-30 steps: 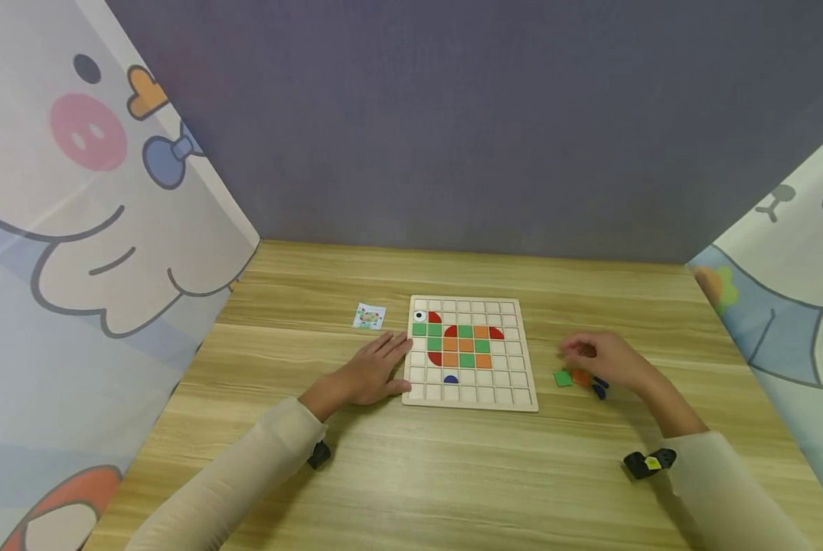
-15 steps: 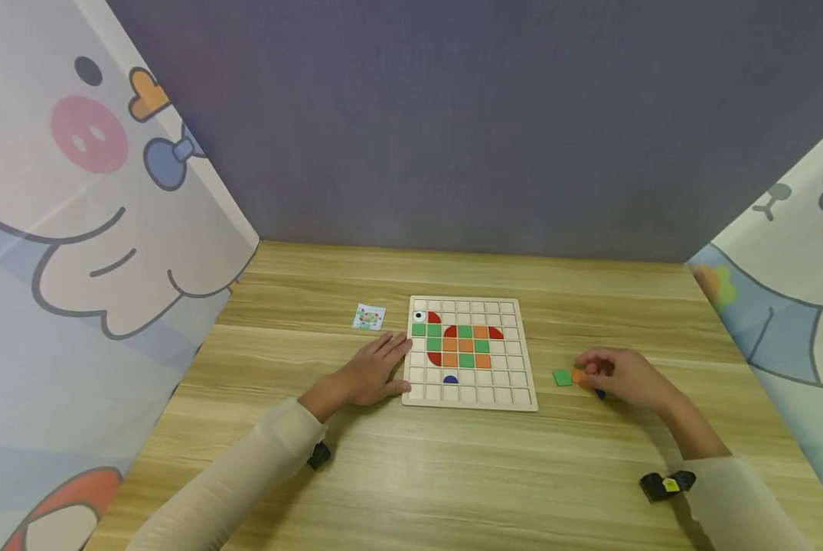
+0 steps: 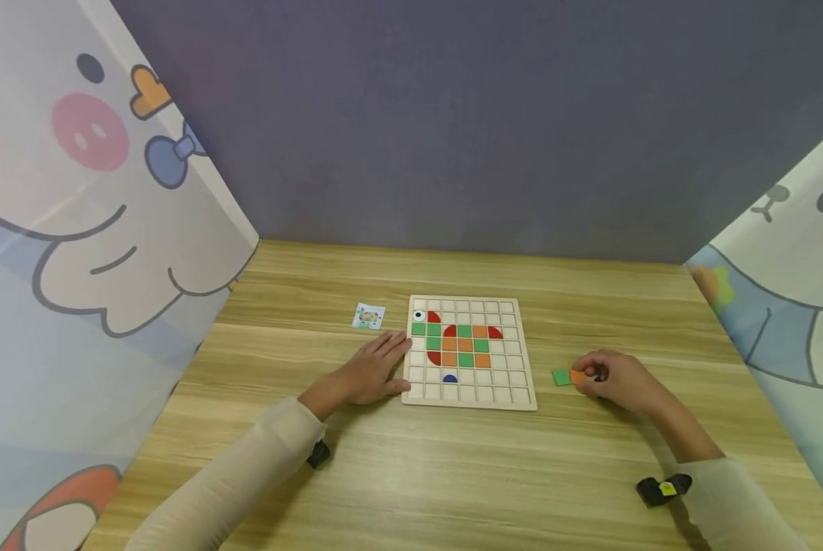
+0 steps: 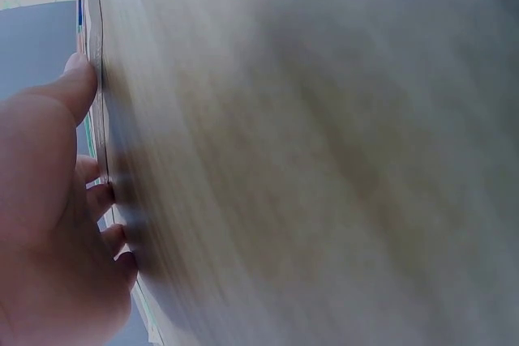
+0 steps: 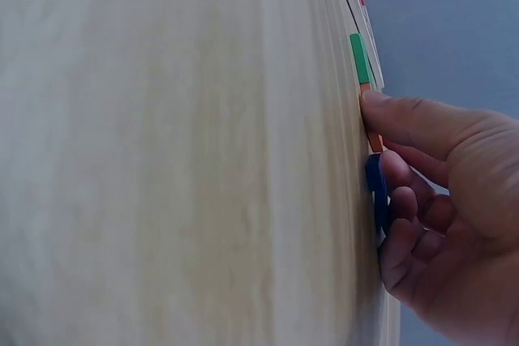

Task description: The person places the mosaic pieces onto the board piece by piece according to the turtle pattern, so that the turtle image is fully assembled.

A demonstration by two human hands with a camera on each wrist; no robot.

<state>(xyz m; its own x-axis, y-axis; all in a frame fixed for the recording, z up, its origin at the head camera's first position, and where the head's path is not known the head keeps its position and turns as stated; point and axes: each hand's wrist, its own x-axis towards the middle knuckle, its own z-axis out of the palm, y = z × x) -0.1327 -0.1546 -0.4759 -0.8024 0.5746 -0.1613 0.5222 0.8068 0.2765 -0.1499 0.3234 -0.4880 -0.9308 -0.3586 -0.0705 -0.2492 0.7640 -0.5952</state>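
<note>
My left hand (image 3: pixel 372 373) lies flat at the left edge of the wooden grid board (image 3: pixel 497 394), fingertips and thumb on its rim. In the left wrist view, the thumb (image 4: pixel 77 83) touches the board's edge. On the board, green, orange and red tiles form a shape, with an eye tile (image 3: pixel 419 315) at upper left and a blue half-round tile (image 3: pixel 450 379) below. To the right of the board, my right hand (image 3: pixel 621 380) pinches an orange square tile (image 3: pixel 576 377) beside a green square tile (image 3: pixel 561 377). Blue pieces (image 5: pixel 376 188) sit under its curled fingers, mostly hidden in the head view.
A small printed card (image 3: pixel 368 316) with a coloured pattern lies left of the board on the wooden table (image 3: pixel 452 474). A dark grey panel (image 3: pixel 452 138) stands behind the table, with cartoon-printed cloths (image 3: pixel 197 229) at both sides.
The right hand has come down and to the right over the loose tiles, its fingers closing at the orange tile and covering the blue pieces. The left hand stays put.
</note>
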